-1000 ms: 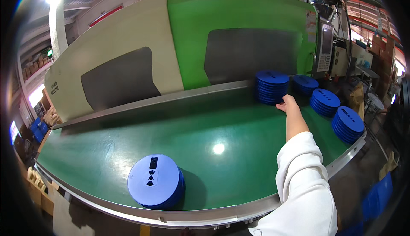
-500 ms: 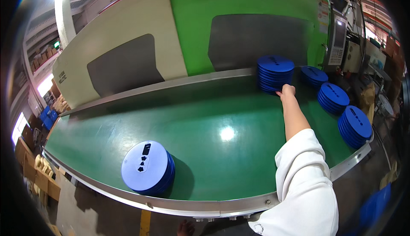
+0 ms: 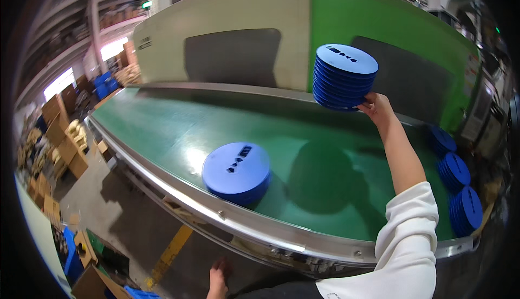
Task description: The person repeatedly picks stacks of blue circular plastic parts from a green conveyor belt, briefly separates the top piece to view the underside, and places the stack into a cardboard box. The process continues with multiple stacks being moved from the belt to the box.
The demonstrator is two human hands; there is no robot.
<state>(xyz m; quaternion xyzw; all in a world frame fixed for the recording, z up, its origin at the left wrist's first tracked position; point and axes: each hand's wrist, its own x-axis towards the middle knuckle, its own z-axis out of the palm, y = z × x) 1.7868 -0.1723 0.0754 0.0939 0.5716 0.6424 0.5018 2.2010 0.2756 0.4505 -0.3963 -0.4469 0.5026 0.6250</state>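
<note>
My right hand [image 3: 375,107] grips the lower edge of a tall stack of blue plastic discs [image 3: 342,90], its fingers partly hidden under the rim. That stack is held up above the green conveyor belt [image 3: 162,125], with its round shadow on the belt below. The top disc has a row of dark cut-outs. Nearer the front edge, a second stack of blue discs [image 3: 236,169] rests on the belt. My left hand [image 3: 219,275] hangs low beside the conveyor, away from the discs; its fingers are dim and blurred.
Several shorter disc stacks [image 3: 454,171] lie along the belt's right end. A metal rail [image 3: 227,212] edges the belt in front. Behind it stands a large cream and green machine [image 3: 295,33]. Cardboard boxes [image 3: 65,136] sit at the left, and a yellow line [image 3: 170,254] marks the floor.
My right hand has raised the tall disc stack off the belt's far side. The view has turned left and shifted. My left hand shows more at the bottom.
</note>
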